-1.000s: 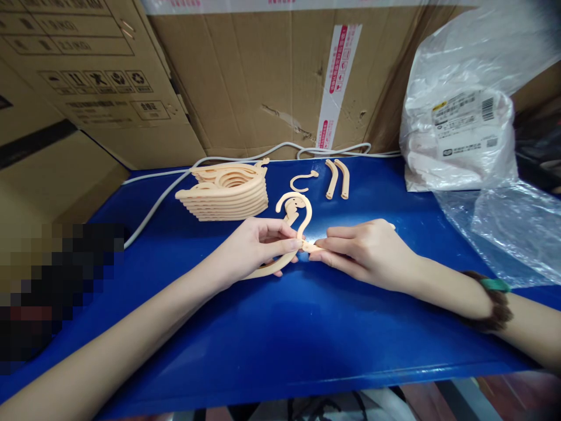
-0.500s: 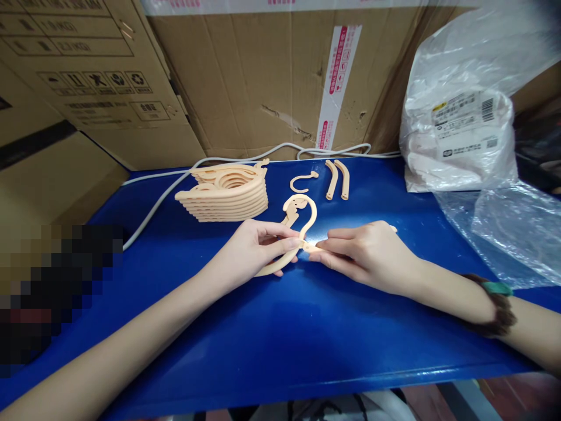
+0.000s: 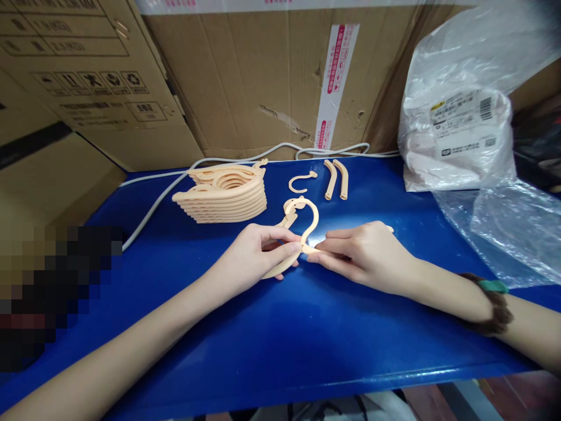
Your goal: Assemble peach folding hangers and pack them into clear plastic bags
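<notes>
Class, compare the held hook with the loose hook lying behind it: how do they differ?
The held hook has its base at the left hand; the loose hook lies on the blue surface.
The held hook opens leftward; the loose hook opens rightward.
Both are pale cream and curved.

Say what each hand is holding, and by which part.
The left hand pinches a curved cream piece by its upper end, at the foot of a cream hook. The right hand grips a slim cream piece behind its exposed tip.
</notes>
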A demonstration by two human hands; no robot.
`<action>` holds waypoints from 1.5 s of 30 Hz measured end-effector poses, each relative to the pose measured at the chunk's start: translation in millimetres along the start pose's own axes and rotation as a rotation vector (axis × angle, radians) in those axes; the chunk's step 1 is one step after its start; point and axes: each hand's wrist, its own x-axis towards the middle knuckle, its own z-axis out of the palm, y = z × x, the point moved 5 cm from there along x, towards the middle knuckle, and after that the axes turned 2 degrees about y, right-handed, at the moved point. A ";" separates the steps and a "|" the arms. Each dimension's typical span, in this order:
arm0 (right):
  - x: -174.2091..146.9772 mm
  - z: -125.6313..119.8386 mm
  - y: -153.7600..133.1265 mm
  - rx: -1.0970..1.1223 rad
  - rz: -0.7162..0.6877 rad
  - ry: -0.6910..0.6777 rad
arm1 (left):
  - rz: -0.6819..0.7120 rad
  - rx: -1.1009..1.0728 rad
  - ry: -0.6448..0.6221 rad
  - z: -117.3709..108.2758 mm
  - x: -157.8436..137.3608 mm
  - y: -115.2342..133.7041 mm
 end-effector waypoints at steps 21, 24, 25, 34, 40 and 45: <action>2.2 -23.4 10.1 -0.197 -0.089 0.324 | 0.495 0.717 0.225 -4.1 -13.5 15.7; 3.0 -19.3 10.2 -0.145 -0.100 0.271 | 0.523 0.766 0.216 -1.0 -15.6 15.1; 3.1 -18.5 10.2 -0.139 -0.101 0.263 | 0.542 0.787 0.209 0.6 -16.5 15.0; 4.5 -18.3 15.5 -0.131 -0.057 0.213 | 0.878 1.076 0.202 16.3 -22.5 17.8; 7.1 -25.2 37.2 -0.226 0.071 0.208 | 0.953 1.188 0.189 17.0 -21.8 20.7; 7.4 -26.6 48.6 -0.253 0.105 0.150 | 0.975 1.264 0.256 11.1 -17.9 21.0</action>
